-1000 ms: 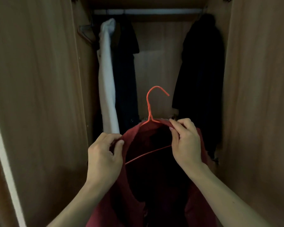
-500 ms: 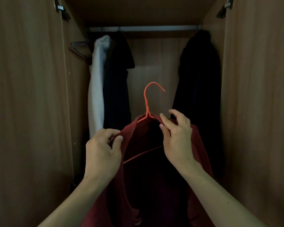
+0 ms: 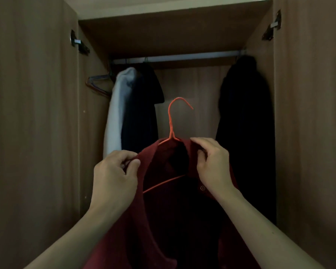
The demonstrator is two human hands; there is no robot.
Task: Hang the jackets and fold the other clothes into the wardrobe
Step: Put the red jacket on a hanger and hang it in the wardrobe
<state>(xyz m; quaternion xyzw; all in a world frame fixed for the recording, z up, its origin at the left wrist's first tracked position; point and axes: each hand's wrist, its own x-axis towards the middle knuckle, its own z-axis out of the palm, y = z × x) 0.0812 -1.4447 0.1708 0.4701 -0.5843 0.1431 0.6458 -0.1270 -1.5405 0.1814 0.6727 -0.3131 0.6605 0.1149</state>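
A tall brown wood-grain wardrobe [image 3: 173, 32] stands open in dim light, its 2 flat doors swung wide: the left door [image 3: 31, 113] and the right door [image 3: 310, 133]. A dark metal left hinge [image 3: 77, 42] and a right hinge [image 3: 272, 28] sit near the top. A silvery metal rail [image 3: 178, 58] crosses beneath the top panel, and a pale strip of wall [image 3: 163, 4] shows above.

Metal rail [image 3: 182, 58] across the top of the wardrobe [image 3: 163, 32] before me, empty hangers [image 3: 97, 85] at its left end, white garment [image 3: 116, 113] and dark garment [image 3: 142, 105] beside them, dark coat [image 3: 244, 113] at its right end.
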